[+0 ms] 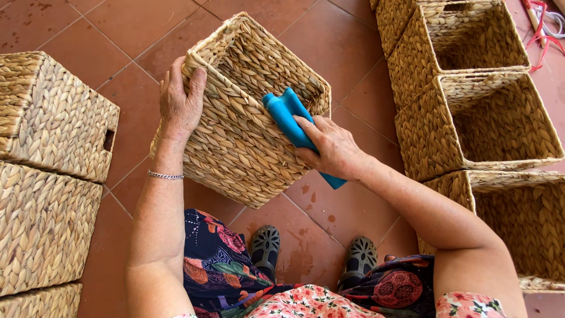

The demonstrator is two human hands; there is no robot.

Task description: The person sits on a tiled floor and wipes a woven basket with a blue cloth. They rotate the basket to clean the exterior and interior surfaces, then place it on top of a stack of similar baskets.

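Woven square basket [235,135]; smooth blue tool [291,118]

There are eight woven baskets, with one held in the middle [247,112], three at the left and four at the right, plus one blue tool [294,126] and two shoes.

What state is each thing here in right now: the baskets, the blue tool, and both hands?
Held basket: tilted, open mouth facing away, empty as far as visible.
Blue tool: pressed against the held basket's side.
Left hand: gripping the basket's rim.
Right hand: closed around the blue tool.
Baskets at right: upright, open, empty.
Baskets at left: turned over, stacked.
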